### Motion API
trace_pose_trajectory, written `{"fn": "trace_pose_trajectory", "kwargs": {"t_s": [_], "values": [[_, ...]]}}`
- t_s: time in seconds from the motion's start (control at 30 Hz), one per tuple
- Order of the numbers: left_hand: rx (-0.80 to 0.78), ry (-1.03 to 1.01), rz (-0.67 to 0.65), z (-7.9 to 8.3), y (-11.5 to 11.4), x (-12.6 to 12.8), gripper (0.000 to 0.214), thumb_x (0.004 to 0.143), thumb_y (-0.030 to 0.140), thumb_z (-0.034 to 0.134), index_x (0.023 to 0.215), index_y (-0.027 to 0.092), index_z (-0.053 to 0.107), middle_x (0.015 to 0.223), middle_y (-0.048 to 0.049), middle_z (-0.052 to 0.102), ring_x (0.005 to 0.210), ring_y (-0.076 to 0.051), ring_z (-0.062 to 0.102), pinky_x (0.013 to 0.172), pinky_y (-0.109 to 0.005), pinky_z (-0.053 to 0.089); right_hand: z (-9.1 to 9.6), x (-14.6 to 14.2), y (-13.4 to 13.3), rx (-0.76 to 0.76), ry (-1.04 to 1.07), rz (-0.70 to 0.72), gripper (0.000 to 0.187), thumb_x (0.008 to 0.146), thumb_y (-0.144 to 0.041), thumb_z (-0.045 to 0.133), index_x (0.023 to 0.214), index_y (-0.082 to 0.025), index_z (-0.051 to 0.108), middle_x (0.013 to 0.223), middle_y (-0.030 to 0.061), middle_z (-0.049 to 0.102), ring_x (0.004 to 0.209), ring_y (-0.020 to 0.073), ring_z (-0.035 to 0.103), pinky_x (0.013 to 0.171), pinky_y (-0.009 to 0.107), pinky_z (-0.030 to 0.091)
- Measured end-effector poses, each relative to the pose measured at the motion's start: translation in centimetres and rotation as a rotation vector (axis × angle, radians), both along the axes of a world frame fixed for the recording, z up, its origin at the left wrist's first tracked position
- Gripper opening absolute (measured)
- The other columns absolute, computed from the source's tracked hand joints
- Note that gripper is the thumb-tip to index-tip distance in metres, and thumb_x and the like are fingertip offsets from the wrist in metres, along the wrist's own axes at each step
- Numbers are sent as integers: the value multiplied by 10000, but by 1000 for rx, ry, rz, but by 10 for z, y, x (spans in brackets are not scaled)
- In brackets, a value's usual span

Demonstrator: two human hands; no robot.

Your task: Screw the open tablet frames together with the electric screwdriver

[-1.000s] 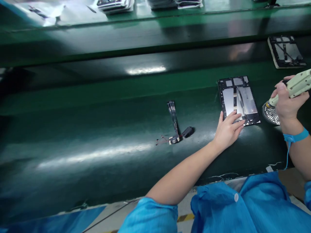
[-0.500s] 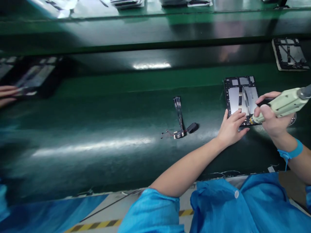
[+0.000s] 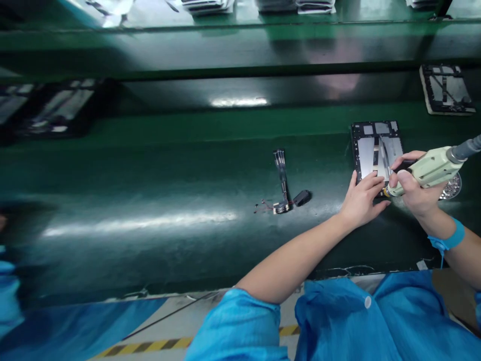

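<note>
A flat, black tablet body with silver metal plates (image 3: 366, 153) is set on the shiny dark green bench (image 3: 161, 180). Its long side is pointed away from the person, with a small lean. Its near end is covered by the bare left hand (image 3: 364, 198), which is spread flat, with nothing seen to be gripped in it. A pale green power screwdriver with a yellow tip (image 3: 432, 169) is held tight in the bare right hand (image 3: 423, 198), at the tablet body's near right corner. The tool is slanted across that corner, and its tip is brought down to the near end, just beside the left fingers. The left hand is laid on the tablet body; whether it is touched by the right hand cannot be told.

The spot under the tip is hidden by the fingers. A round, silver metal dish (image 3: 454, 186), right of the tablet body, is partly covered by the right hand and tool. The tool's grey tail is cut off at the picture's edge. Dark, flat things (image 3: 63, 108), far left of the tablet body, are blurred.
</note>
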State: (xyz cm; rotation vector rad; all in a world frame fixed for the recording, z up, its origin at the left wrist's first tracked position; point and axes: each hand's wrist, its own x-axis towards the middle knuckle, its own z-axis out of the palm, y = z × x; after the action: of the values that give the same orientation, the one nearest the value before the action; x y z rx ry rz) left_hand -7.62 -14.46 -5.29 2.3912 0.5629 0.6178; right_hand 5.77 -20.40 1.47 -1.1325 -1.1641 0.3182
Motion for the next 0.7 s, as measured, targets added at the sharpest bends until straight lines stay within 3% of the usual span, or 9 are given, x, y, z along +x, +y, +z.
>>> {"fn": "trace_pose_trajectory", "kwargs": {"t_s": [0.47, 0.6, 0.7], "values": [[22, 12, 14, -12, 1, -3, 459, 884, 300, 743, 1332, 255, 649, 1453, -102, 617, 1439, -287, 496, 1249, -666, 202, -21, -4, -1, -124, -13, -45, 202, 845, -301, 758, 975, -182, 658, 814, 18, 679, 687, 159, 657, 711, 324, 610], [125, 49, 35, -20, 1, -1, 362, 938, 293, 678, 1299, 280, 659, 1401, -72, 659, 1414, -255, 519, 1269, -620, 198, -14, 1, 1, -66, 18, -31, 188, 875, -301, 718, 1000, -185, 641, 845, 23, 688, 575, 126, 622, 583, 264, 581], [232, 149, 75, -15, 21, 8, 310, 981, 328, 612, 1278, 257, 663, 1369, -79, 679, 1394, -255, 533, 1278, -609, 179, -3, 21, -7, -15, 134, -66, 210, 895, -313, 707, 1044, -193, 620, 822, 17, 677, 525, 123, 600, 496, 247, 541]]}}
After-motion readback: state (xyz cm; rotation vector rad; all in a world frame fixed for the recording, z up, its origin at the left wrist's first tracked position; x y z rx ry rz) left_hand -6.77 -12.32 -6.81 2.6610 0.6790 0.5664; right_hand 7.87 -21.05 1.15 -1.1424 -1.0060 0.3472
